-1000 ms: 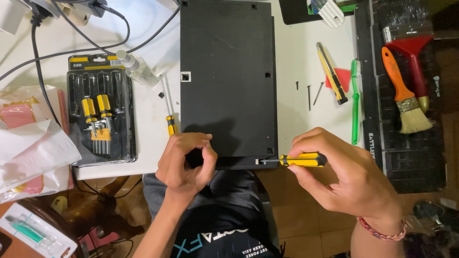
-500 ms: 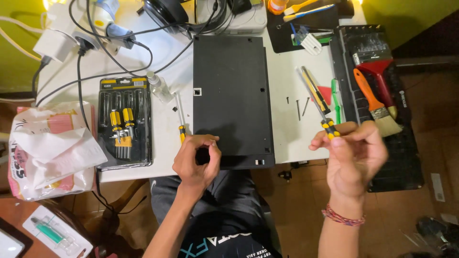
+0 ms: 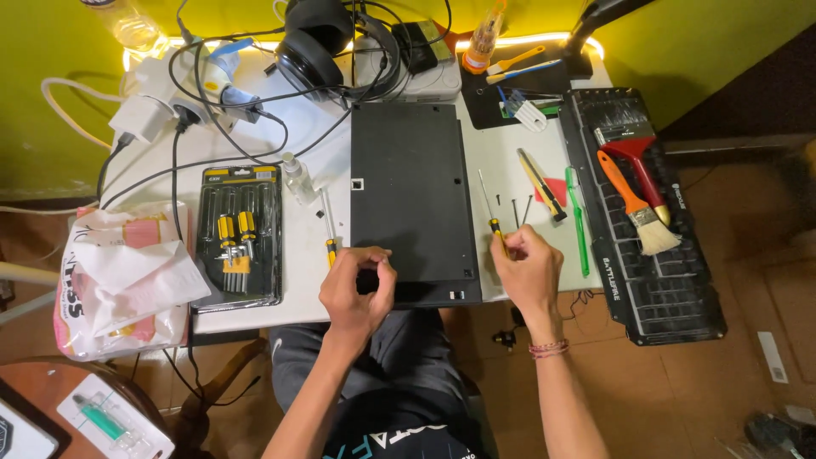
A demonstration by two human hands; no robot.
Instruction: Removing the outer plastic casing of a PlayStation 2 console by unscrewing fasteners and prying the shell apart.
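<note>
A flat black rectangular device (image 3: 412, 200), its plain panel facing up, lies lengthwise in the middle of the white table (image 3: 289, 255), its near end at the table's front edge. The left hand (image 3: 357, 285) rests on the near left corner of the device, fingers curled inward and thumb meeting them in a pinch; whatever sits between the fingertips is too small to make out. The right hand (image 3: 529, 268) lies just beside the device's near right corner, fingers closed around the yellow-and-black handle of a screwdriver (image 3: 490, 208), whose thin shaft points away from the person across the tabletop.

A second yellow-handled screwdriver (image 3: 330, 229) lies just left of the device, near the left hand. Further left sits an open black case of screwdrivers (image 3: 236, 238), and beyond it a crumpled plastic bag (image 3: 119, 280) at the table's left end. Right of the held screwdriver are a few small dark screws (image 3: 520, 208), a yellow-and-black utility knife (image 3: 541, 183) and a green stick-like tool (image 3: 578, 221). A dark keyboard (image 3: 663, 280) carries two paintbrushes (image 3: 633, 183) at the right end. Headphones (image 3: 327, 42) and tangled cables (image 3: 229, 110) occupy the far side.
</note>
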